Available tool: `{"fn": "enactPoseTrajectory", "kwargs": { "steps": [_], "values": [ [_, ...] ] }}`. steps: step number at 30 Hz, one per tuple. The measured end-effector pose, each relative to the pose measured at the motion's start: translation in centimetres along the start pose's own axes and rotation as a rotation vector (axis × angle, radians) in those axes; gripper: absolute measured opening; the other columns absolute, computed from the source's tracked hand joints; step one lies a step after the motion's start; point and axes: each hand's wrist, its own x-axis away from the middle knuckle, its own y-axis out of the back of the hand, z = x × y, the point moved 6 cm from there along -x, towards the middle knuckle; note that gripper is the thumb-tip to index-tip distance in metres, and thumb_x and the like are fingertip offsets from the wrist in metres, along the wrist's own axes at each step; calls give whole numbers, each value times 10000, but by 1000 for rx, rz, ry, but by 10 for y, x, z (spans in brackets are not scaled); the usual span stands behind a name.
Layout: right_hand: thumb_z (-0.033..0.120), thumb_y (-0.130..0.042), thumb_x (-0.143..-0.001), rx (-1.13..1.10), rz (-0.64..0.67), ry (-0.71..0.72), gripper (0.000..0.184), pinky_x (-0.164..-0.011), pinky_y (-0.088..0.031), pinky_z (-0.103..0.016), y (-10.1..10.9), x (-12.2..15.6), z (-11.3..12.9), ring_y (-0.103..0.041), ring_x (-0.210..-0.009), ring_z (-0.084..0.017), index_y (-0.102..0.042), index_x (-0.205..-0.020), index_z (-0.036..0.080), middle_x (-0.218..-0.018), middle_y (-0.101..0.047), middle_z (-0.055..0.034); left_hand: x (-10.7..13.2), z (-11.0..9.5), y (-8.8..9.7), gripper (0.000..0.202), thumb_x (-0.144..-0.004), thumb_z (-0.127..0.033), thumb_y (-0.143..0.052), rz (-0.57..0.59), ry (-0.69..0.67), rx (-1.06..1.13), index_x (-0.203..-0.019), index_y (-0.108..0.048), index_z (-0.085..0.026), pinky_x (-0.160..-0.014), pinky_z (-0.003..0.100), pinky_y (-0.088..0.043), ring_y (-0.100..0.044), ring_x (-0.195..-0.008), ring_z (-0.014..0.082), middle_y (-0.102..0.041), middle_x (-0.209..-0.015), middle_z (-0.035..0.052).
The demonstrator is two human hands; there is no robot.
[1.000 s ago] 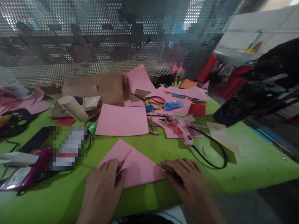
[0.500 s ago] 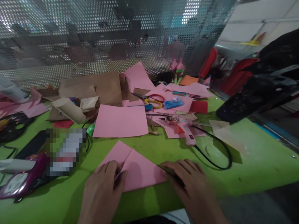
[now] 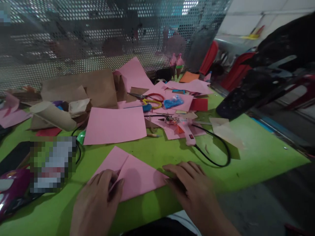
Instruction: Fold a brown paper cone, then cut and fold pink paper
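Observation:
A pink sheet of paper (image 3: 137, 177), folded into a triangle with a seam running down from near its top, lies on the green table close to me. My left hand (image 3: 94, 198) grips its left side, thumb and curled fingers closed at the fold. At the right-hand corner, my right hand (image 3: 193, 185) pinches the paper between thumb and fingers. Behind it lies a flat pink sheet (image 3: 115, 126). A pink glue gun (image 3: 188, 132) with a black cord rests beyond my right hand.
Scissors (image 3: 154, 101), a blue plastic packet (image 3: 173, 102) and paper scraps crowd the back. A cardboard tube (image 3: 54, 115) lies before brown card (image 3: 98, 88). Pink cones (image 3: 179, 65) stand by the perforated metal screen (image 3: 93, 42). A purple object (image 3: 16, 186) is at left; a dark bag-like shape (image 3: 246, 82) at right.
The camera view has swung rightward, so everything appears further left. Both hands keep their hold on the folded pink paper, with little visible change in its shape.

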Motion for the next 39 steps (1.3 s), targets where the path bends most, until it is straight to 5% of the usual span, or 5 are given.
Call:
{"fn": "enactPoseTrajectory", "kwargs": {
  "steps": [17, 26, 34, 39],
  "values": [
    [158, -590, -897, -171, 5, -19, 79, -690, -388, -332, 7, 5, -3, -543, -774, -195, -657, -873, 191, -823, -661, -44, -3, 13, 0, 342, -868, -573, -472, 10, -74, -81, -798, -561, -251, -564, 300, -441, -632, -670, 220, -665, -778, 21],
    [120, -567, -903, -188, -20, 123, 232, -651, -454, -318, 14, 7, 0, -556, -743, -175, -728, -1028, 231, -825, -669, -42, -1, 1, 3, 269, -902, -486, -439, 33, 21, -64, -835, -546, -250, -587, 315, -452, -634, -713, 225, -670, -822, 18],
    [118, -518, -907, 9, 42, 252, 323, -729, -505, -332, 11, 20, -5, -579, -858, -204, -673, -1170, 220, -962, -668, -70, 0, -6, 3, 290, -940, -337, -466, -31, -109, -116, -1220, -532, -301, -724, 381, -513, -652, -924, 242, -674, -1069, 39],
    [137, -493, -919, 110, 33, 333, 330, -733, -501, -329, 11, 23, -4, -585, -846, -199, -660, -1196, 205, -949, -673, -68, 5, -13, 4, 332, -945, -247, -498, -118, -233, -232, -1269, -546, -299, -726, 373, -517, -630, -885, 224, -635, -1051, 52]
  ]
}}
